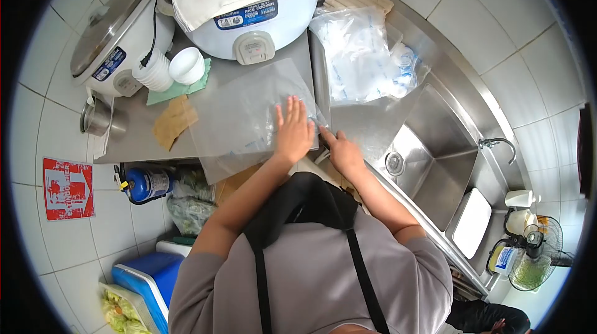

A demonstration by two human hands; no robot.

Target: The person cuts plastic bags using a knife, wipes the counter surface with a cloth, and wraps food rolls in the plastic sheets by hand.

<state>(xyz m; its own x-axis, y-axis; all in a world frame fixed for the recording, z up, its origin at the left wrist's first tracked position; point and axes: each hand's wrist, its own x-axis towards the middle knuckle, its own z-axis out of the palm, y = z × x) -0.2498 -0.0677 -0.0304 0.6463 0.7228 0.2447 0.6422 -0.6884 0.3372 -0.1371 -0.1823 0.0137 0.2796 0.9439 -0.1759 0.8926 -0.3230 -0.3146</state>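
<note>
A large clear plastic sheet or bag (239,107) lies on the steel counter, its near corner hanging over the front edge. My left hand (295,132) rests flat on its right part, fingers stretched forward. Just to the right, my right hand (342,150) is at the plastic's right edge, by the seam between counter and sink unit. Its index finger points toward the plastic and the other fingers are curled under. Whatever those curled fingers hold, if anything, is hidden. A brown piece of paper or cloth (171,124) lies partly beneath the sheet's left side.
A rice cooker (289,20) with a white cloth on top stands behind the plastic, another rice cooker (127,38) at left. Stacked white cups (152,73) sit on a green cloth. Plastic packs (360,54) lie beyond the sink (435,166). A gas canister (148,183) is below the counter.
</note>
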